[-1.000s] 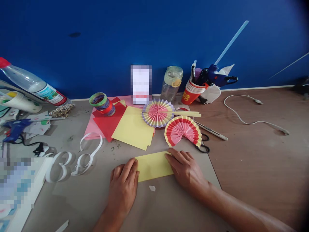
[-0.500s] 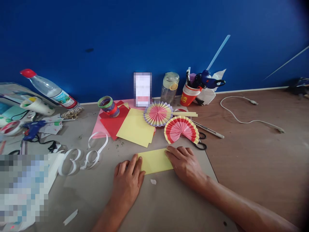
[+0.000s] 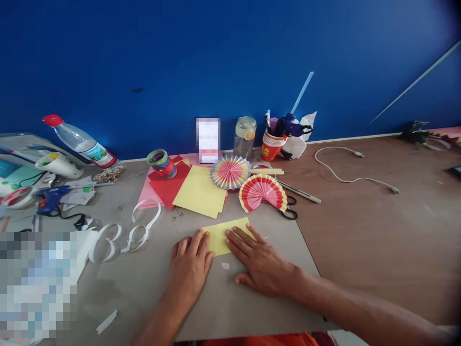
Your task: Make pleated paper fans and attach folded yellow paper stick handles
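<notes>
Deep blue wall (image 3: 201, 53), brown wood-grain tabletop (image 3: 363, 230), grey mat (image 3: 137, 293) covering its left side

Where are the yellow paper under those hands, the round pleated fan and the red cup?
Yellow paper (image 3: 218, 237): head view, its uncovered middle.
Round pleated fan (image 3: 230, 171): head view, its centre.
Red cup (image 3: 271, 149): head view, front wall.

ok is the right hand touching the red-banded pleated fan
No, the right hand lies spread on the nearest yellow paper, with bare tabletop between it and the red-banded pleated fan.
</notes>
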`<state>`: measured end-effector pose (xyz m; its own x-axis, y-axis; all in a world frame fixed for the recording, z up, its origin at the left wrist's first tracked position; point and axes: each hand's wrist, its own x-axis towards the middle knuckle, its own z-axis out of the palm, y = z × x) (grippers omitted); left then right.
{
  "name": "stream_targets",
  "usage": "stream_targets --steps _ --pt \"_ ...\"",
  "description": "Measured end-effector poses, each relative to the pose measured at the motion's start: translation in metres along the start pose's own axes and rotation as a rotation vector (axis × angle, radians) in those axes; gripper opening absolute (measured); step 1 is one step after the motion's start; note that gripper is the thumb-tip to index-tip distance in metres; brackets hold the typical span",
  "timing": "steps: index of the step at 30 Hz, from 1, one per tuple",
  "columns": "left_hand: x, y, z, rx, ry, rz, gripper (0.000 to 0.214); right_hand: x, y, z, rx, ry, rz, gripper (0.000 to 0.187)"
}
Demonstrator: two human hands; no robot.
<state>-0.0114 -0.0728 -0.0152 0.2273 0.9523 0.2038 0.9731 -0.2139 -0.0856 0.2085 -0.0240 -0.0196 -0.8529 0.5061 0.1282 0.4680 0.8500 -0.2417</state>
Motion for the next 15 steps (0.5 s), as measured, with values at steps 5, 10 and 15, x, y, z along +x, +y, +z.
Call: stream_targets --steps 5,10,15 --pt "-0.001 0.000 0.002 -0.012 0.001 -0.020 0.035 -0.027 0.011 -0.003 -0.110 0.015 0.087 0.067" --pt "-0.001 -0.002 0.004 0.000 0.001 -0.016 0.034 -0.052 0.016 -0.017 -0.175 0.058 0.245 0.059" --pt "-0.001 -0.002 0.002 -0.004 -0.023 0.003 0.034 -0.015 -0.011 -0.034 -0.040 0.034 0.150 0.063"
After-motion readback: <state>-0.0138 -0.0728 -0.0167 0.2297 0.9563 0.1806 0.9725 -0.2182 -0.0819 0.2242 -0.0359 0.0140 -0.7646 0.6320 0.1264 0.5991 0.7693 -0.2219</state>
